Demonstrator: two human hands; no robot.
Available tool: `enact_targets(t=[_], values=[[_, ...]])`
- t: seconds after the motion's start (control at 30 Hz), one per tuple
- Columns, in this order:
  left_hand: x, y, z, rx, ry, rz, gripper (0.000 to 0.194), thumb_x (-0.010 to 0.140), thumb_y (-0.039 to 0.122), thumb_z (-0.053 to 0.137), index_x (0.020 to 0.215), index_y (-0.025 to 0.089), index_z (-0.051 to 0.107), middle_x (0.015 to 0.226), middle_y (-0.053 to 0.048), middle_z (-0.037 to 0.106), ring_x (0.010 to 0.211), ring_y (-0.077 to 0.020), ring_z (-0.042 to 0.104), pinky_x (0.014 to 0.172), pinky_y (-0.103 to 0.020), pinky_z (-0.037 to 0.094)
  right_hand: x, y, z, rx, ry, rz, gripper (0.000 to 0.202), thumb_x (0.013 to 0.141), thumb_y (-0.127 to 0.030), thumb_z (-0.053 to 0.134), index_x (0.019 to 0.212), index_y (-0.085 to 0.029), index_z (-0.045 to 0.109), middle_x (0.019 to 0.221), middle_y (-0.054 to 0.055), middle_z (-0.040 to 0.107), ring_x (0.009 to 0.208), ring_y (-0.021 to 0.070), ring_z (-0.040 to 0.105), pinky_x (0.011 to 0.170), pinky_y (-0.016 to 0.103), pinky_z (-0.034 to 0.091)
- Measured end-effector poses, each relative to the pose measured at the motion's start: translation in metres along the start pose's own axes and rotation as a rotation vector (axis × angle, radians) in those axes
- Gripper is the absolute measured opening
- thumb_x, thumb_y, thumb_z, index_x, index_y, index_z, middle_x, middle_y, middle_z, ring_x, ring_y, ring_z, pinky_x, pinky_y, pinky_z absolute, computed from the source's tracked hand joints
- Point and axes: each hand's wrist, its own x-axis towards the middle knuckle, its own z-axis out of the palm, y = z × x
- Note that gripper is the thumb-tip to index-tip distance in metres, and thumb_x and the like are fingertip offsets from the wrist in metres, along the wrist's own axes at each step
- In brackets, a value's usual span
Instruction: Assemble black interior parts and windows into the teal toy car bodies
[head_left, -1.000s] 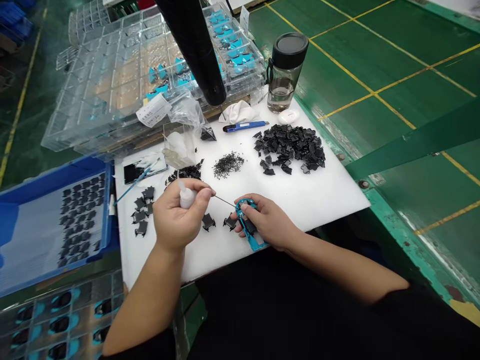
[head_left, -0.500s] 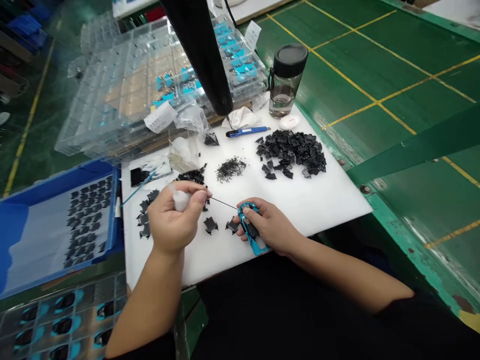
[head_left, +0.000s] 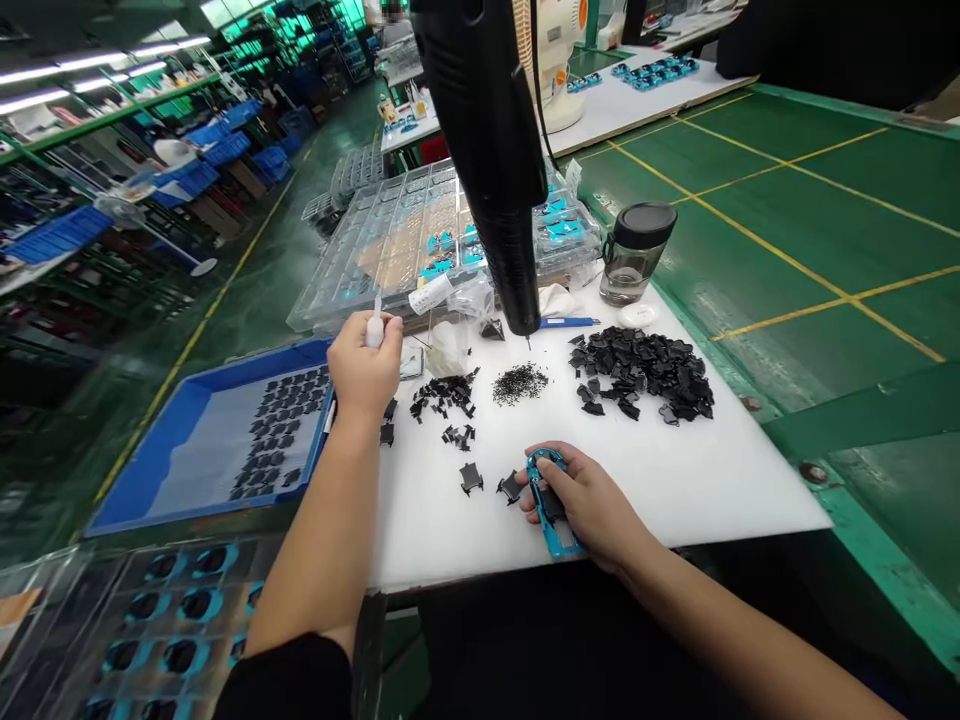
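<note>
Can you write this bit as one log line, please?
left hand: holding white bottle | right hand: holding blue frame | black tool: apart from both hands

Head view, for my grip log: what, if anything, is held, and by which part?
Left hand: white bottle, gripped around its mostly hidden body. Right hand: blue-and-black housing, gripped along its right edge toward the far end.
</note>
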Motion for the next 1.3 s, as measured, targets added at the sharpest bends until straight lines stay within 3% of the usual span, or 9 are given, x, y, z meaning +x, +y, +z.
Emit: enact_targets(t=[0.13,0.27,0.4,0.5,0.7,0.83,1.0,1.17,1.3], values=[[-0.013,-0.006,0.008,-0.222,-0.085,-0.122,0.026,0.081,0.037,0.070,0.099,0.021,0.061,0.086,0.000,0.063,0.078,-0.0147,0.056,0.074,-0.026,0.043,-0.001,-0.002,0.001,0.007,0.012,0.010,0.028,0.090,-0.045,0.064,0.104,-0.021,0.059,0.094,0.005,0.071,0.068,0.0159,0.067,0.063,0.032,0.056],[-0.050,-0.002,0.013,-0.465,-0.210,-0.239,0.024,0.094,0.046,0.045,0.098,0.023,0.052,0.086,-0.001,0.060,0.070,-0.0130,0.057,0.069,-0.027,0.047,0.000,-0.001,0.000,0.054,-0.003,0.012,0.030,0.089,-0.045,0.065,0.107,-0.022,0.058,0.092,0.004,0.071,0.066,0.0148,0.066,0.062,0.031,0.056],[-0.077,0.007,0.023,-0.436,-0.383,-0.249,0.025,0.086,0.044,0.062,0.097,0.021,0.063,0.101,-0.006,0.067,0.085,-0.0167,0.063,0.079,-0.029,0.050,0.001,0.000,0.000,0.067,0.002,0.000,0.034,0.086,-0.046,0.069,0.106,-0.021,0.059,0.092,0.005,0.072,0.065,0.0154,0.067,0.063,0.032,0.057],[-0.081,0.010,0.033,-0.380,-0.475,-0.252,0.028,0.084,0.043,0.065,0.099,0.020,0.069,0.102,-0.006,0.069,0.082,-0.0169,0.062,0.076,-0.029,0.048,0.001,0.000,0.000,0.063,0.009,-0.013,0.035,0.084,-0.046,0.071,0.105,-0.020,0.060,0.091,0.005,0.072,0.064,0.0155,0.068,0.063,0.033,0.058],[-0.081,0.012,0.043,-0.266,-0.539,-0.234,0.022,0.077,0.037,0.071,0.091,0.020,0.071,0.077,0.000,0.064,0.065,-0.0143,0.050,0.068,-0.029,0.040,0.000,0.000,0.001,0.050,0.002,-0.033,0.032,0.087,-0.044,0.067,0.106,-0.021,0.058,0.091,0.005,0.073,0.066,0.0160,0.069,0.062,0.033,0.058],[-0.084,0.021,0.043,-0.303,-0.526,-0.301,0.031,0.067,0.030,0.080,0.096,0.021,0.071,0.075,0.000,0.062,0.070,-0.0159,0.052,0.070,-0.030,0.040,0.000,-0.004,0.000,0.053,-0.007,0.008,0.030,0.086,-0.042,0.069,0.106,-0.021,0.059,0.093,0.005,0.073,0.066,0.0161,0.070,0.064,0.033,0.058],[-0.086,0.011,0.011,-0.504,-0.365,-0.519,0.053,0.061,0.029,0.088,0.109,0.023,0.068,0.098,-0.002,0.067,0.080,-0.0129,0.058,0.070,-0.024,0.044,-0.004,-0.007,-0.002,0.084,0.020,-0.015,0.031,0.086,-0.045,0.071,0.104,-0.022,0.060,0.092,0.004,0.073,0.066,0.0163,0.069,0.063,0.032,0.056],[-0.073,-0.052,-0.054,-0.705,-0.079,-0.934,0.022,0.089,0.034,0.068,0.097,0.014,0.062,0.077,0.000,0.058,0.057,-0.0059,0.048,0.048,-0.018,0.038,-0.008,-0.007,-0.009,0.169,0.102,-0.026,0.031,0.088,-0.044,0.071,0.109,-0.024,0.059,0.097,0.004,0.072,0.068,0.0171,0.069,0.061,0.029,0.055],[-0.061,-0.095,-0.074,-0.812,0.038,-1.169,0.029,0.095,0.036,0.060,0.113,0.013,0.061,0.103,-0.006,0.065,0.083,-0.0143,0.064,0.071,-0.030,0.057,-0.007,-0.011,-0.009,0.228,0.109,-0.021,0.032,0.087,-0.041,0.071,0.114,-0.026,0.061,0.092,0.003,0.072,0.069,0.0176,0.069,0.063,0.029,0.057]])
